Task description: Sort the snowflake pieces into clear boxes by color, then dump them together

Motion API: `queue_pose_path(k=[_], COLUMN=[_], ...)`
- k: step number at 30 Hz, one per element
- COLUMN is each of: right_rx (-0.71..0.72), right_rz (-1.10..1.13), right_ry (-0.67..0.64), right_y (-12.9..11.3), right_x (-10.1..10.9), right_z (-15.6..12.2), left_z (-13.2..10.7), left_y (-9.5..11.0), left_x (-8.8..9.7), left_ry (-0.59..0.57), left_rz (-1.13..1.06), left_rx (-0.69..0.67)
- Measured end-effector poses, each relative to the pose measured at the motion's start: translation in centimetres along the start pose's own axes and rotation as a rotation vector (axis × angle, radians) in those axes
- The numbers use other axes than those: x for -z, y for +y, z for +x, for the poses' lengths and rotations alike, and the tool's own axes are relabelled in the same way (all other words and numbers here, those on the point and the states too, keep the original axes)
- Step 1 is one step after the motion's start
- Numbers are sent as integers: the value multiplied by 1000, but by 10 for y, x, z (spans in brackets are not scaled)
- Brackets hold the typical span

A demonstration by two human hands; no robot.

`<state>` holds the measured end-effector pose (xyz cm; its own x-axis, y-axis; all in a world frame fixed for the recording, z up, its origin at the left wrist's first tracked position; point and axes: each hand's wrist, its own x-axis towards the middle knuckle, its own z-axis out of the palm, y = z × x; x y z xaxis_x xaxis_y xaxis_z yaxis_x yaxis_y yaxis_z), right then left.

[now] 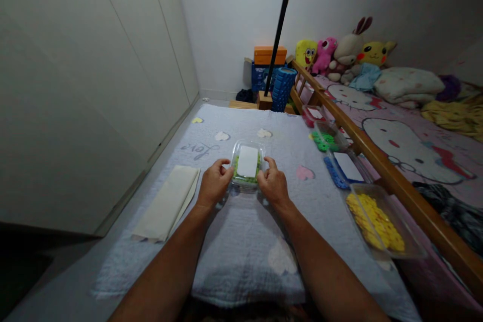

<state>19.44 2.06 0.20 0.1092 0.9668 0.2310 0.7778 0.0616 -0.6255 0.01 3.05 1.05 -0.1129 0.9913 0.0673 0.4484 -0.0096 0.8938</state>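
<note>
A clear plastic container (246, 183) with light green pieces inside rests on the cloth-covered table, its lid seemingly on. On top of it lies a blank white card (248, 161). My left hand (216, 179) grips the container's left edge, thumb and fingers closed on it. At the opposite edge, my right hand (274, 181) holds on in the same way. To the left of my left forearm lies a folded cream sheet (169, 204), which neither hand touches.
Along the right side stand tubs of yellow pieces (377, 221), blue pieces (335, 171), green pieces (323, 141) and a red tub (313, 114). A wooden bed rail (362, 136) runs beside them. Beyond the table's far edge rise a black pole (279, 30) and a blue foam roller (283, 89).
</note>
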Motion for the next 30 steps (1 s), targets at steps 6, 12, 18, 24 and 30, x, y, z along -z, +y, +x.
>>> queue_pose_path(k=[6, 12, 18, 24, 30], right_rx=[-11, 0, -1, -4, -7], right_rz=[13, 17, 3, 1, 4], right_ry=[47, 42, 28, 11, 17], right_y=[7, 11, 11, 9, 10], right_x=[4, 5, 3, 3, 1], right_z=[6, 7, 6, 5, 5], left_z=[-4, -8, -12, -12, -12], left_y=[-1, 1, 1, -1, -1], left_x=[-13, -19, -20, -21, -21], left_ry=[-2, -39, -54, -58, -58], left_rz=[-180, -200, -121, -110, -111], left_rx=[12, 21, -6, -12, -13])
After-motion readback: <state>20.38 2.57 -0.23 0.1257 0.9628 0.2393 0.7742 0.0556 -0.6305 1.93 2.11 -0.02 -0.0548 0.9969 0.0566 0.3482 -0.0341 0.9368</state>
